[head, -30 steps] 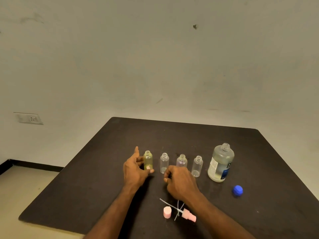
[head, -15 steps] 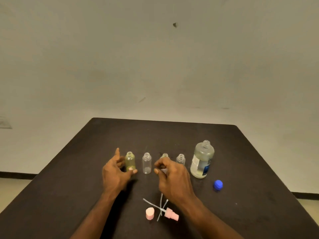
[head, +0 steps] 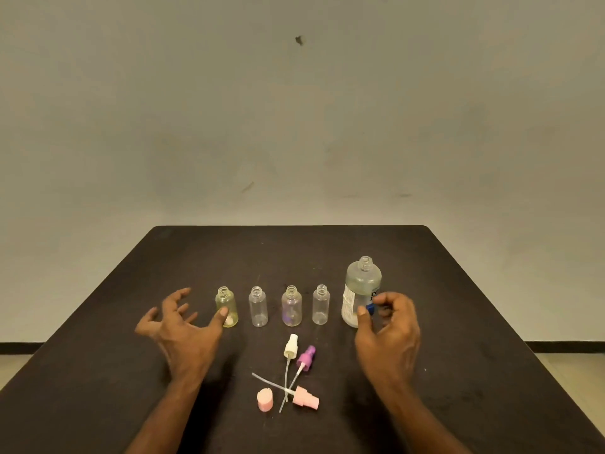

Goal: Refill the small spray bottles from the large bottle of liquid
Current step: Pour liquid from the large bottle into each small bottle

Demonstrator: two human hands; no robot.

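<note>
Four small uncapped spray bottles stand in a row: a yellowish bottle (head: 226,304), a clear bottle (head: 258,308), a purple-tinted bottle (head: 291,308) and another clear bottle (head: 320,306). The large bottle (head: 360,283), uncapped and partly filled, stands to their right. My left hand (head: 181,327) has its fingers spread, its thumb tip at the yellowish bottle's side. My right hand (head: 391,332) hovers with loosely curled fingers by the large bottle's lower right. Its thumb is in front of the label; contact is unclear.
On the dark table (head: 288,250) near me lie a white spray head (head: 290,345), a purple spray head (head: 307,355), a pink spray head (head: 306,401) and a pink cap (head: 265,400). Bare wall stands behind the table's far edge.
My right hand has moved right from the small bottles to the large bottle. White and purple spray heads now show on the table. My left hand's fingers have spread wider.
</note>
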